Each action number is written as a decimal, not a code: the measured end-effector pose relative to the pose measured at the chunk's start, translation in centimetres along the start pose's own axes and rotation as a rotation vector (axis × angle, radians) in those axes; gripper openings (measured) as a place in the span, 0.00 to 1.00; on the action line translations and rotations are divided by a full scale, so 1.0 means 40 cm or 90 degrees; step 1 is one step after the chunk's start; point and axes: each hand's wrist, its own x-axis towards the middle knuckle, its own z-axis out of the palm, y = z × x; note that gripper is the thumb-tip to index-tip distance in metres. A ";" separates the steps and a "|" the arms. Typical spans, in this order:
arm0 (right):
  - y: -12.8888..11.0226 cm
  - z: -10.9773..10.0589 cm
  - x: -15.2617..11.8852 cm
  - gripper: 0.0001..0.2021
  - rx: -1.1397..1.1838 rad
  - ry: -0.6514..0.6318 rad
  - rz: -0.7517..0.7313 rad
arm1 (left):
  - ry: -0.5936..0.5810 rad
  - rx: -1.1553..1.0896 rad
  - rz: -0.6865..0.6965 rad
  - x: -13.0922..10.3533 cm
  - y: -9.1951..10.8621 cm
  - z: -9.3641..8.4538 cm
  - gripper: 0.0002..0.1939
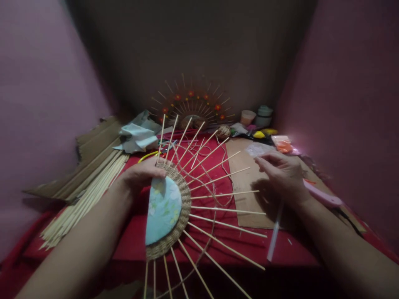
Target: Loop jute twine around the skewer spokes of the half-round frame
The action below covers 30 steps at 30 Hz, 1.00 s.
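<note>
My left hand is closed on the upper end of a half-round woven fan, thumb on its front. Pale blue floral fabric fills its middle, edged by a braided twine band. Thin wooden sticks radiate from the band to the right, up and down. Brown twine loops behind and among the sticks. My right hand hovers over the cardboard, right of the stick tips, with thumb and fingers pinched together. What they pinch, if anything, is too small to tell.
A pink glue gun and a clear glue stick lie at the right, by a cardboard sheet. Bundled sticks and corrugated cardboard sit left. At the back are a twine ball, a cup and a flower-decorated stick fan.
</note>
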 end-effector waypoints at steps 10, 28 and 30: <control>-0.015 -0.013 -0.009 0.05 0.047 0.114 -0.104 | 0.052 -0.039 0.065 0.006 0.004 0.070 0.10; -0.261 0.080 -0.008 0.05 -0.141 -0.234 -0.243 | 0.160 0.036 0.179 -0.006 0.081 0.186 0.12; -0.265 0.054 0.000 0.05 0.012 -0.280 -0.147 | 0.179 0.053 0.190 -0.020 0.095 0.188 0.12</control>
